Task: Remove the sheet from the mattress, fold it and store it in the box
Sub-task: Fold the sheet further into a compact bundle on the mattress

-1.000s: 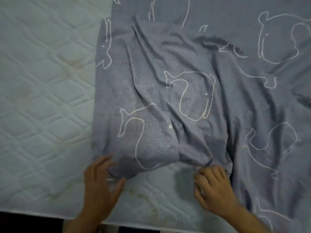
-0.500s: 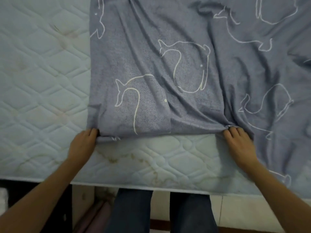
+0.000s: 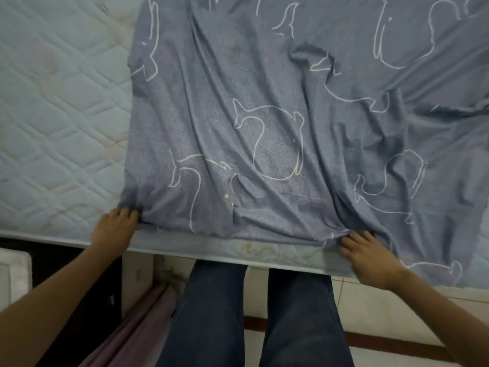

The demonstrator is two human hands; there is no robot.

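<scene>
A white quilted mattress (image 3: 60, 115) lies bare on the left. Across it spreads a grey-blue whale-print sheet (image 3: 264, 133), doubled over. The left hand (image 3: 116, 225) and right hand (image 3: 366, 256) each pinch a near corner, likely to align the fold.

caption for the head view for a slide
Left hand and right hand grip the near edge of a grey-blue fabric sheet with white animal outlines on a white quilted mattress.
</scene>
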